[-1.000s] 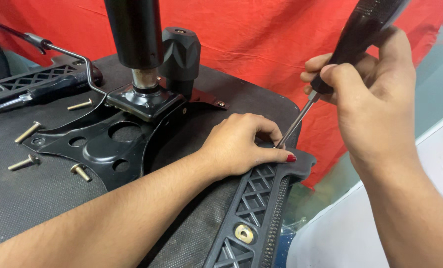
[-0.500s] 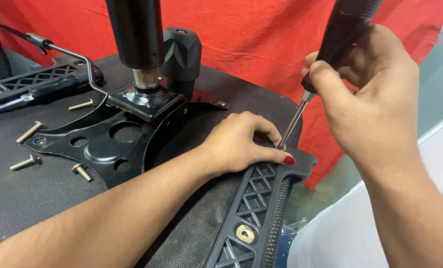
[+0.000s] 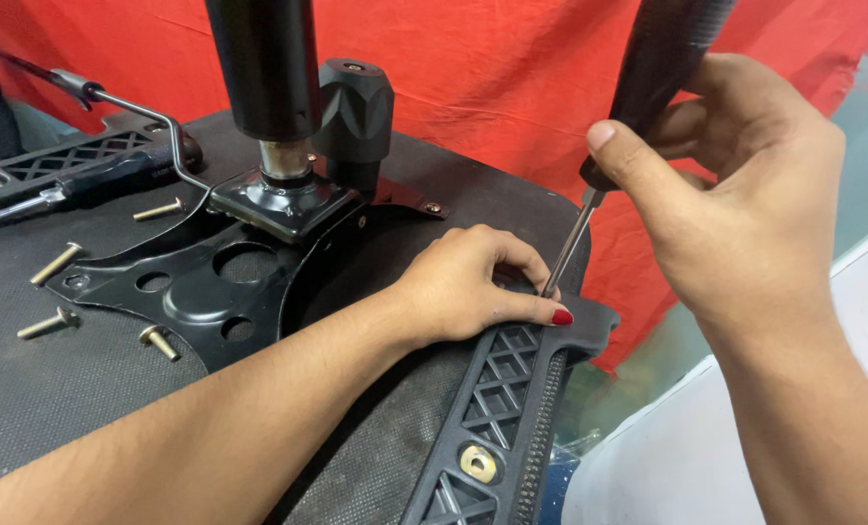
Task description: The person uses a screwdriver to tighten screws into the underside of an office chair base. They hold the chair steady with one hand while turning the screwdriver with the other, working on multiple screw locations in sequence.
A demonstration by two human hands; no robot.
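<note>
- Since the earlier frame, the right hand (image 3: 735, 204) has shifted only a little on the screwdriver (image 3: 638, 107); the handle now stands steeper and higher, while the left hand (image 3: 473, 287) has stayed flat in the same spot.
- Head view: the right hand is clenched around the black handle of the screwdriver, thumb pressed along its lower end.
- Its thin metal shaft slants down and left, the tip meeting the top end of the black plastic armrest bracket (image 3: 497, 408), just beside the left fingertips. Whether a screw sits under the tip cannot be told.
- Left hand lies palm down, fingers curled on the bracket's end, pressing it against the black seat underside (image 3: 64, 389); it grasps nothing that shows.
- That bracket runs from the lower middle up toward the right edge of the seat, with a lattice pattern and a brass-coloured insert (image 3: 478, 464) near its lower part.
- Further left, a black metal mounting plate (image 3: 191, 292) carries the gas cylinder (image 3: 259, 68) and a black knob (image 3: 356, 107).
- Loose bolts (image 3: 56, 262) lie on the seat around the plate, apart from both hands.
- A red cloth (image 3: 473, 58) hangs behind.
</note>
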